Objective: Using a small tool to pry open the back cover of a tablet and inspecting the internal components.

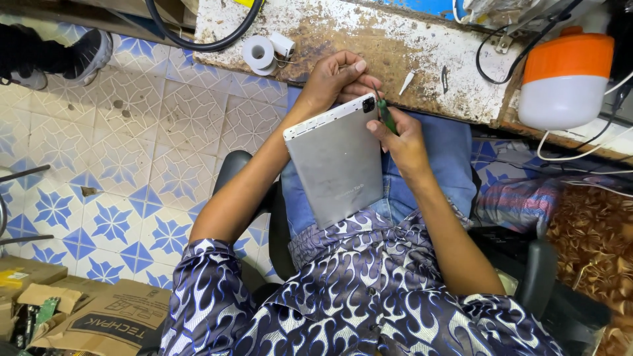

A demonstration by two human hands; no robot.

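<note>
A silver tablet (335, 160) lies back-up on my lap, its camera corner pointing toward the workbench. My left hand (335, 79) grips the tablet's far top edge, fingers curled over it. My right hand (399, 137) is closed on a small green-handled screwdriver (387, 117), whose tip sits at the top right corner beside the camera.
A worn, stained workbench (395, 46) runs across the top, carrying a roll of white tape (258, 53), a black cable (198, 39) and an orange-and-white lamp (567, 79). Blue patterned floor tiles are to the left, cardboard boxes (99, 320) at bottom left, and another person's shoe (89, 56) at top left.
</note>
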